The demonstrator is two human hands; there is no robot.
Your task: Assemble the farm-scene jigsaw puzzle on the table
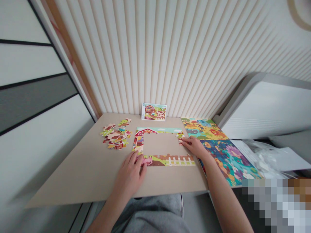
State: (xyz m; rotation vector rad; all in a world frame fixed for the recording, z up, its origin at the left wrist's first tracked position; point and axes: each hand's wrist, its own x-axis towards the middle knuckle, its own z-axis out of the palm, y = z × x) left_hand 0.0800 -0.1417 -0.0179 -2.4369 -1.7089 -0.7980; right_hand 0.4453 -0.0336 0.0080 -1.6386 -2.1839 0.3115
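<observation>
On the counter (73, 174), loose jigsaw pieces (115, 136) lie left of a partly assembled puzzle border (165, 160), with a picture card (154, 111) behind and puzzle boards (213, 145) to the right.

The left hand (130, 173) covers the lower-left corner of the jigsaw border (170, 160), and the right hand (194, 146) covers its right side, so the pieces beneath cannot be read. The loose pieces (115, 136) are too small to tell apart. A pixelated block (274, 207) hides the lower-right corner of the view, and the lower picture edge cuts off the right forearm (225, 200).
</observation>
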